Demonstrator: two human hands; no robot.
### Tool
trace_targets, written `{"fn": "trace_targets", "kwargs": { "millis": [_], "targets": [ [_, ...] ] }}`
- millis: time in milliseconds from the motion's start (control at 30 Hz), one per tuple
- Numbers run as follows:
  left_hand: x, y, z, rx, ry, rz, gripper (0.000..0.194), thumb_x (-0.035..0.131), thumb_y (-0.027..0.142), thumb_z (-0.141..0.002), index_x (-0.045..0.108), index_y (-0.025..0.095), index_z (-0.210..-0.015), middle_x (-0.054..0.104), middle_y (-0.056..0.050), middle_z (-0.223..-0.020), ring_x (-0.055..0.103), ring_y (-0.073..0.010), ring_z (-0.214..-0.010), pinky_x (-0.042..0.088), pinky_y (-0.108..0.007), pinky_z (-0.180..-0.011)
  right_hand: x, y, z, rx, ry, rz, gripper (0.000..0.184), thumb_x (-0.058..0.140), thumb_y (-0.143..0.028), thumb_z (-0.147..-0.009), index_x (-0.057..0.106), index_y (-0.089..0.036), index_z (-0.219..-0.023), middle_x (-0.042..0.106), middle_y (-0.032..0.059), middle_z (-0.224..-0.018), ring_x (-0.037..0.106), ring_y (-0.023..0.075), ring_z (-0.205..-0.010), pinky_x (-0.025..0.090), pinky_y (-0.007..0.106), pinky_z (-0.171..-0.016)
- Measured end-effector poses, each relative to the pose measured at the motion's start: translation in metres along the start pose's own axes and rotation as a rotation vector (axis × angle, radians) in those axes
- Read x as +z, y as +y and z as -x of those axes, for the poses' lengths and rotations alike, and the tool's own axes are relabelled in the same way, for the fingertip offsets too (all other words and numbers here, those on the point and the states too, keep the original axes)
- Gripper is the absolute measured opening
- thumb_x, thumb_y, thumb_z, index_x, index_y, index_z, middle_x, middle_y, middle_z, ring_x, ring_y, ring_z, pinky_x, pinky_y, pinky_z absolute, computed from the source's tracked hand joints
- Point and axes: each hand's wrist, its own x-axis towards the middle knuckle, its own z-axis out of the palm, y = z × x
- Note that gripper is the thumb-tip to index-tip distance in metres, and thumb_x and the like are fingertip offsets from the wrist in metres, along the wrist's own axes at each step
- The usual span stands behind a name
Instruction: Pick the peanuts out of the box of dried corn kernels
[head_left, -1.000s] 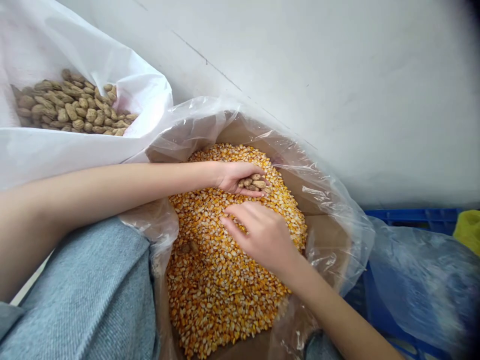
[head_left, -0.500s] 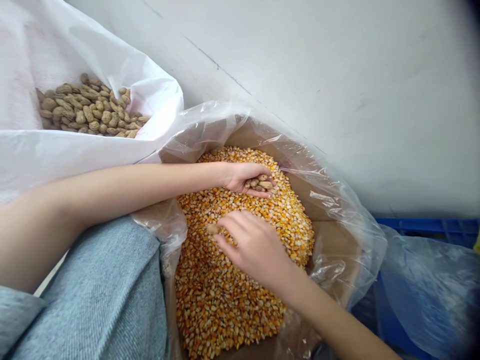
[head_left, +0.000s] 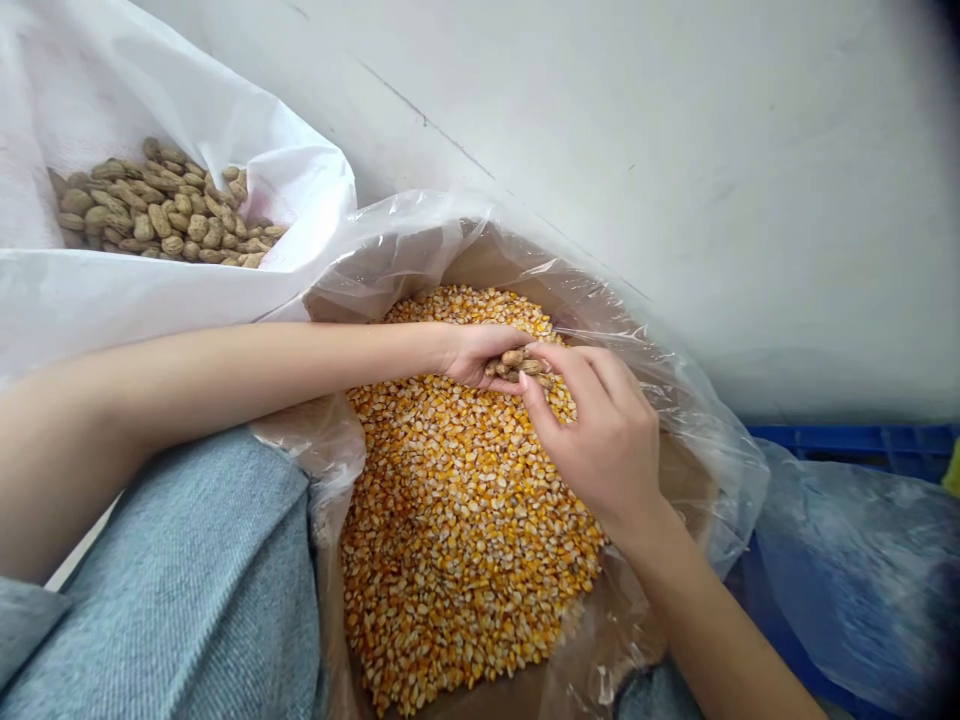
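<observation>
Two bare hands worked inside one brown cardboard box (head_left: 495,265) lined with clear plastic. The left hand (head_left: 476,358) was curled around about five tan peanuts (head_left: 516,366), over the yellow corn (head_left: 457,520), near the box's far edge. The right hand (head_left: 607,440) had its fingers (head_left: 559,365) pinching those peanuts. One white sack (head_left: 150,310) of more peanuts (head_left: 157,210) sat past the box's left corner.

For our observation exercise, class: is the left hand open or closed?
Closed: the left hand is curled around peanuts in shells.
</observation>
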Motion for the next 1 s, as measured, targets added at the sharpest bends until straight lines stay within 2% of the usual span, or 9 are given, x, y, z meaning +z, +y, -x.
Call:
{"fn": "trace_targets", "kwargs": {
  "millis": [100, 233, 367, 467, 533, 633, 800, 900, 1000],
  "targets": [
    [0.001, 0.001, 0.001, -0.030, 0.047, 0.026, 0.026, 0.031, 0.023, -0.082, 0.047, 0.009, -0.068, 0.054, -0.003, -0.057, 0.054, -0.0086, -0.055, 0.046, -0.016, -0.049, 0.007, -0.027, 0.010, -0.188, -0.175, -0.214, 0.018, 0.042, -0.028, -0.078, 0.054, -0.016, -0.085, 0.053, 0.0028, -0.079, 0.046, 0.0112, -0.075, 0.036, 0.025, -0.068],
    [0.004, 0.003, 0.002, -0.002, 0.132, 0.039, 0.026, 0.029, 0.024, -0.084, 0.048, 0.007, -0.078, 0.056, -0.004, -0.063, 0.056, -0.0090, -0.060, 0.047, -0.016, -0.054, 0.047, -0.076, 0.040, -0.424, -0.526, -0.335, 0.017, 0.038, -0.027, -0.078, 0.052, -0.017, -0.079, 0.051, 0.0019, -0.076, 0.044, 0.0140, -0.070, 0.033, 0.027, -0.054],
    [0.005, 0.003, 0.003, -0.013, 0.154, 0.022, 0.027, 0.029, 0.025, -0.084, 0.048, 0.007, -0.079, 0.055, -0.004, -0.061, 0.056, -0.0095, -0.059, 0.047, -0.016, -0.052, 0.100, -0.117, 0.067, -0.548, -0.623, -0.402, 0.018, 0.035, -0.022, -0.079, 0.051, -0.015, -0.079, 0.052, 0.0040, -0.083, 0.044, 0.0181, -0.079, 0.035, 0.030, -0.059],
    [0.005, 0.004, 0.004, -0.014, 0.156, 0.015, 0.027, 0.029, 0.024, -0.084, 0.048, 0.007, -0.078, 0.055, -0.005, -0.061, 0.056, -0.0096, -0.060, 0.046, -0.017, -0.053, 0.118, -0.130, 0.069, -0.558, -0.674, -0.416, 0.022, 0.032, -0.020, -0.081, 0.053, -0.013, -0.079, 0.053, 0.0058, -0.088, 0.043, 0.0197, -0.086, 0.035, 0.033, -0.066],
    [0.006, 0.005, 0.005, -0.009, 0.156, 0.013, 0.028, 0.028, 0.024, -0.084, 0.048, 0.006, -0.078, 0.055, -0.004, -0.060, 0.056, -0.0092, -0.060, 0.046, -0.017, -0.055, 0.110, -0.126, 0.063, -0.535, -0.662, -0.408, 0.021, 0.034, -0.020, -0.080, 0.053, -0.013, -0.076, 0.053, 0.0055, -0.084, 0.043, 0.0197, -0.084, 0.035, 0.032, -0.066],
    [0.007, 0.006, 0.005, -0.003, 0.153, 0.007, 0.028, 0.028, 0.024, -0.084, 0.049, 0.007, -0.078, 0.055, -0.005, -0.061, 0.056, -0.0089, -0.060, 0.046, -0.017, -0.055, 0.070, -0.102, 0.046, -0.513, -0.593, -0.370, 0.017, 0.036, -0.019, -0.079, 0.052, -0.015, -0.074, 0.052, 0.0037, -0.073, 0.044, 0.0166, -0.072, 0.033, 0.029, -0.058],
    [0.004, 0.004, 0.005, 0.008, 0.092, 0.028, 0.029, 0.030, 0.027, -0.083, 0.049, 0.008, -0.071, 0.055, -0.004, -0.059, 0.054, -0.0083, -0.057, 0.045, -0.017, -0.055, -0.002, -0.038, 0.006, -0.215, -0.186, -0.277, 0.018, 0.041, -0.021, -0.078, 0.050, -0.017, -0.094, 0.055, 0.0019, -0.083, 0.046, 0.0111, -0.074, 0.035, 0.026, -0.068],
    [0.000, 0.003, 0.003, 0.047, 0.046, 0.031, 0.027, 0.032, 0.026, -0.081, 0.049, 0.010, -0.068, 0.053, -0.002, -0.055, 0.051, -0.0071, -0.052, 0.046, -0.018, -0.055, -0.012, -0.004, -0.010, 0.087, -0.037, -0.200, 0.018, 0.049, -0.026, -0.074, 0.051, -0.017, -0.088, 0.055, 0.0019, -0.084, 0.048, 0.0104, -0.075, 0.037, 0.025, -0.069],
    [-0.001, 0.002, 0.002, 0.066, 0.038, 0.061, 0.026, 0.031, 0.025, -0.082, 0.049, 0.010, -0.071, 0.054, -0.001, -0.057, 0.052, -0.0069, -0.054, 0.047, -0.020, -0.058, -0.003, 0.018, -0.010, 0.233, -0.075, -0.197, 0.020, 0.050, -0.030, -0.072, 0.053, -0.019, -0.088, 0.056, 0.0005, -0.086, 0.050, 0.0108, -0.076, 0.038, 0.024, -0.066]
  ]
}}
